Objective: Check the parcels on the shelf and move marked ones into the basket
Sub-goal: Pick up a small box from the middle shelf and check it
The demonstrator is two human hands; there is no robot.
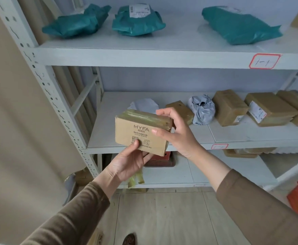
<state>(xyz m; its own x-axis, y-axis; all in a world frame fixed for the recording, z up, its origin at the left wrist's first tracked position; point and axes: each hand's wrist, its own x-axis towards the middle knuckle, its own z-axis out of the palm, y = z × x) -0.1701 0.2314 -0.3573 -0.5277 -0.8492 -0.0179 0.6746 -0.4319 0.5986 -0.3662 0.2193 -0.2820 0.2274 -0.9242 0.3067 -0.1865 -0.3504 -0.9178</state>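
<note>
Presently, a taped MYFA cardboard box [142, 132] is held before the middle shelf [233, 137], pinched at its lower edge by the left hand [128, 160] and at its end by the right hand [175, 129]. It is judged light, rigid, with slippery tape; edges offer best hold.

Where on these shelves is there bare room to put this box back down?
Middle shelf: bare on the left, from the upright post to the white bag. Top shelf: a gap between the labelled teal bag and the right teal bag. The middle shelf's right side is crowded with brown boxes.
</note>
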